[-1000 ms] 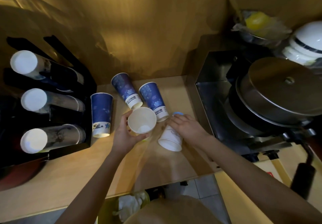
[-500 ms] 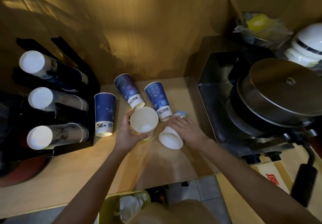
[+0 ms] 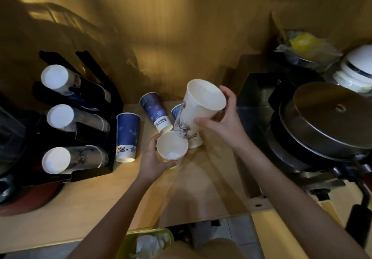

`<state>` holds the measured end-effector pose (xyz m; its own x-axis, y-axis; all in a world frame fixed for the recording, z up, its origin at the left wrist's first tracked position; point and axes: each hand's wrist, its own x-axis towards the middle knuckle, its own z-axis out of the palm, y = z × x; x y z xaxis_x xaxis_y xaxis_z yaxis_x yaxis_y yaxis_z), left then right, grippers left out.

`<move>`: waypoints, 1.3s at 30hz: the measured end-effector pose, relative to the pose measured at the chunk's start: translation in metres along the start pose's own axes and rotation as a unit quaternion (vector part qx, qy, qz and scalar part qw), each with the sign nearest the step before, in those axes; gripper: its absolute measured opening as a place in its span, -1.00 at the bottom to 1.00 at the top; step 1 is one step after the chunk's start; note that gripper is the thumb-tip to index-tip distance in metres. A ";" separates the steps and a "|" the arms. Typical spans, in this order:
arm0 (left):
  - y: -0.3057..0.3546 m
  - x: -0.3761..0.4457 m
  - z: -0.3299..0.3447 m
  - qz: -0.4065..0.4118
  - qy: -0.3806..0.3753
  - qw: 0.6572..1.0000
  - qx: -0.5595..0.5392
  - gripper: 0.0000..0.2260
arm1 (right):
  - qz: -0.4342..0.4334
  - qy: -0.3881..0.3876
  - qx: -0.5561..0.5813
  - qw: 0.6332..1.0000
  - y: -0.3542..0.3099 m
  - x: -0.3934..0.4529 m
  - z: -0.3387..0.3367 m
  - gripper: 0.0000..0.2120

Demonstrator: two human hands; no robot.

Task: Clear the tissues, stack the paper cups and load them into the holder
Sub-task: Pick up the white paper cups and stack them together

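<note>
My left hand (image 3: 153, 161) grips a white paper cup (image 3: 172, 147), mouth facing up, just above the wooden counter (image 3: 60, 214). My right hand (image 3: 223, 117) holds a tall white printed cup (image 3: 196, 110) lifted and tilted, its base close to the rim of the left cup. Three blue cups lie on the counter: one (image 3: 127, 137) beside the holder, one (image 3: 156, 110) behind my left hand, and one (image 3: 176, 110) mostly hidden behind the lifted cup. The black cup holder (image 3: 92, 170) at the left carries three rows of stacked cups.
A metal appliance with a round lid (image 3: 330, 117) fills the right side. White bowls (image 3: 356, 71) and a bagged yellow item (image 3: 302, 41) sit behind it. A yellow-green bin with crumpled tissues (image 3: 151, 242) stands below the counter's front edge.
My right hand has picked the white printed cup up off the counter and raised it, tilted, above the cup in my left hand. The left hand stayed nearly still.
</note>
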<state>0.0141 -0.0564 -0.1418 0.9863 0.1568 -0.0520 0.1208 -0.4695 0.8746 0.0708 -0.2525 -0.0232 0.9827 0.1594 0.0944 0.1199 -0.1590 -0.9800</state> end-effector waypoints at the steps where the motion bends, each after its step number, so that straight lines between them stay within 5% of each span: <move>1: 0.000 -0.001 0.000 0.001 0.000 1.000 -0.002 -0.14 | -0.012 -0.007 -0.012 1.000 0.004 -0.002 0.008 -0.10; 9: 0.006 0.000 0.000 -0.010 0.007 1.000 0.004 -0.14 | -0.004 -0.081 -0.151 0.985 0.046 -0.018 0.050 -0.06; 17: 0.005 -0.002 0.002 -0.014 0.019 0.999 0.025 -0.17 | -0.030 -0.130 -0.367 0.921 0.077 -0.029 0.059 -0.08; 22: 0.007 -0.001 0.001 -0.002 0.004 0.999 0.031 -0.11 | 0.013 -0.158 -0.336 0.928 0.080 -0.035 0.055 -0.09; 34: 0.072 0.002 0.047 0.065 -0.037 0.997 0.029 -0.23 | 0.122 0.013 -0.105 0.987 0.063 -0.035 -0.002 -0.40; 39: 0.086 0.003 0.087 0.096 -0.050 0.993 0.045 -0.23 | 0.116 0.096 -0.168 0.974 0.070 -0.044 -0.033 -0.58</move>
<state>0.0370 -0.1717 -0.1084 0.9978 -0.0283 0.0594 -0.0651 -0.5584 0.8270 0.0410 -0.3026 -0.0905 0.9934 -0.0977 -0.0599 -0.1000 -0.4835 -0.8696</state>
